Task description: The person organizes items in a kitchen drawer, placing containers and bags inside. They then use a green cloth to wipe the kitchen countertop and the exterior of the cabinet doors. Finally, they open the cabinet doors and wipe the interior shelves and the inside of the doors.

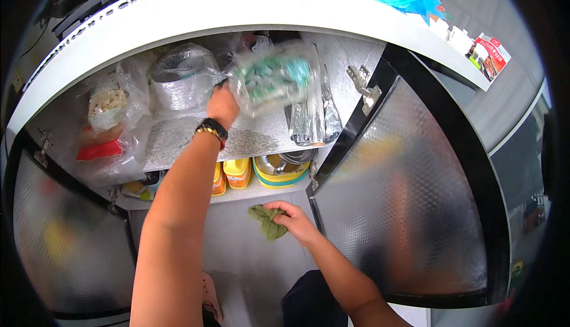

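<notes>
My left hand [223, 106], with a dark band at the wrist, reaches into the cupboard's upper shelf. It grips the left edge of a clear plastic package [278, 77] with green contents, which is blurred. The fingertips are partly hidden. Just left of this hand stands a round container wrapped in clear plastic [180, 82]. My right hand [296, 222] is lower down, in front of the cupboard over the grey floor. A crumpled green cloth [269, 222] is pinched between its thumb and fingers.
Foil and film rolls [309, 122] lie on the shelf's right side, bagged food [107, 108] on its left. Below are yellow bottles [237, 172] and nested basins [281, 176]. Textured glass doors stand open at left [71, 247] and right [414, 202]. A white counter edge [249, 4] arches overhead.
</notes>
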Motion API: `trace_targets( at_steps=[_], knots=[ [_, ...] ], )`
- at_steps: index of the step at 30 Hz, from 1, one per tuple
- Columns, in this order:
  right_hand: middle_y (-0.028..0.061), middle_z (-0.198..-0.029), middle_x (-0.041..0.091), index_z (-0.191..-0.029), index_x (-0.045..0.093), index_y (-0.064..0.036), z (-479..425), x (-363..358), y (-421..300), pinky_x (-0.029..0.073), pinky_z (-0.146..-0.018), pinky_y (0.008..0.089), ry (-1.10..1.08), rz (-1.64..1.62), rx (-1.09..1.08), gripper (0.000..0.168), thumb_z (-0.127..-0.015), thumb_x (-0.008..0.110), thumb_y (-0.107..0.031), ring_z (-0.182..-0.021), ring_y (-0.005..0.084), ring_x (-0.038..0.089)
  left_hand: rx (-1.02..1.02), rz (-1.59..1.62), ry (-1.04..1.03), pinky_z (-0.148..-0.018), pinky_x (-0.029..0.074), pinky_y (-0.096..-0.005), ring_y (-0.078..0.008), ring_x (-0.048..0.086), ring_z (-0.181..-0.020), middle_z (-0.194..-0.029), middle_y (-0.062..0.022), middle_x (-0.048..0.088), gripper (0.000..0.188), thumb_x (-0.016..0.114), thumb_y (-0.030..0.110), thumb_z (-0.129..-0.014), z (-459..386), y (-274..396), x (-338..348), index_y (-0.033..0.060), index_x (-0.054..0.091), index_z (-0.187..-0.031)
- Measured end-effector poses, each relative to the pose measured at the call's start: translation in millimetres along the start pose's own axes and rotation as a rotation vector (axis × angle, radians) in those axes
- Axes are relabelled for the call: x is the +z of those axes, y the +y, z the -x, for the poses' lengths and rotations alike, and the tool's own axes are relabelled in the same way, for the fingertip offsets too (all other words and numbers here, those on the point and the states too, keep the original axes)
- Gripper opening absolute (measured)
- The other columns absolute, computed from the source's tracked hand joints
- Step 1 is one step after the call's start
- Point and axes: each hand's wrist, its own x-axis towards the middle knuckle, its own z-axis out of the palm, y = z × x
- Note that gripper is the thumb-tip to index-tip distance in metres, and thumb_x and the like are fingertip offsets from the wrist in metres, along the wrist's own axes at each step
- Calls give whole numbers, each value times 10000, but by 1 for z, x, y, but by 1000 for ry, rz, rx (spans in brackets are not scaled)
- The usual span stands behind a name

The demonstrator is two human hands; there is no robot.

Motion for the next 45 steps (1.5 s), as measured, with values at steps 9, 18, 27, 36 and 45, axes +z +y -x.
trace_targets(
  at_steps=[9,18,27,36,45],
  knots=[
    [181,-1415,319,-1296,438,-11,-67,11,-97,312,-1044,413,406,1105,-625,529,-818,617,-150,-1267,379,337,-268,1040,-218,-509,521,-259,-167,623,-575,-850,-86,631,344,644,282,-838,-41,20,-68,17,591,-1050],
    [179,-1482,206,-1364,359,-17,-260,-17,-102,188,-1102,419,351,1454,-188,657,-886,457,-458,-1333,390,234,-84,1036,-140,-574,527,-253,-159,625,-647,-840,-103,607,379,644,261,-851,-37,-8,-123,-73,555,-1005],
    [137,-1398,376,-1296,438,-45,-264,46,-58,340,-1024,444,-151,1369,-704,479,-879,490,-274,-1263,346,365,-203,1084,-150,-601,533,-259,-169,623,-690,-967,-107,609,365,633,228,-862,-28,-41,-106,-51,546,-1081],
    [182,-1348,441,-1214,529,-18,-204,-61,-110,305,-1065,390,219,1624,-451,368,-858,452,-67,-1297,311,354,-136,1126,-274,-603,535,-255,-155,617,-689,-982,-100,606,367,632,232,-864,-27,-8,-97,-36,544,-1098],
    [179,-1326,451,-1195,526,-23,-182,51,-68,368,-1010,399,-123,1373,-814,356,-851,458,-85,-1195,361,442,-185,1059,-256,-602,532,-258,-159,627,-715,-974,-105,613,350,633,221,-861,-11,-32,-104,-33,549,-1086]
  ],
)
